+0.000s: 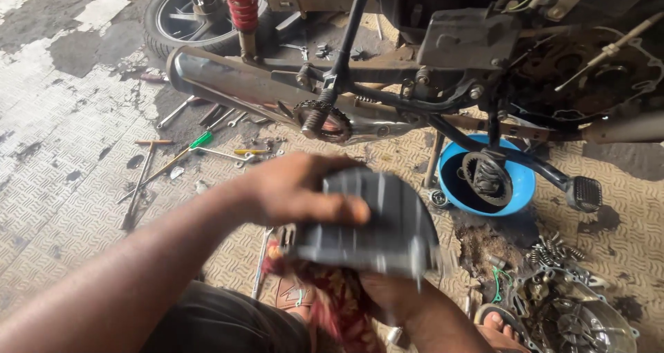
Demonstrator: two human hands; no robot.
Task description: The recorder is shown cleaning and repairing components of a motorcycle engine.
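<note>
a: what's in the hands right now?

b: a grey finned engine part (pixel 373 221), held in front of the lap, above a red patterned rag (pixel 339 294). the left hand (pixel 294 190) is clamped over its top edge, fingers curled on the fins. the right hand (pixel 398 294) sits underneath, cupping it along with the rag (mostly hidden, so i can't tell how tightly it's closed).

a: how should it be handled?

b: i'd say keep the lower hand as the support and let the upper one only steady it; the fins look thin and the part is blurred, so it's moving. best kept low over the lap, clear of the motorbike frame (pixel 387 93) just ahead.

a: and the arms?

b: left forearm comes in from the lower left, wrist bent down over the part. right wrist rises from below, palm up.

a: anything close by?

b: a blue bowl (pixel 519 180) with a round geared piece in it, to the right, and a screwdriver (pixel 176 156) among tools on the floor at left, well apart.
</note>
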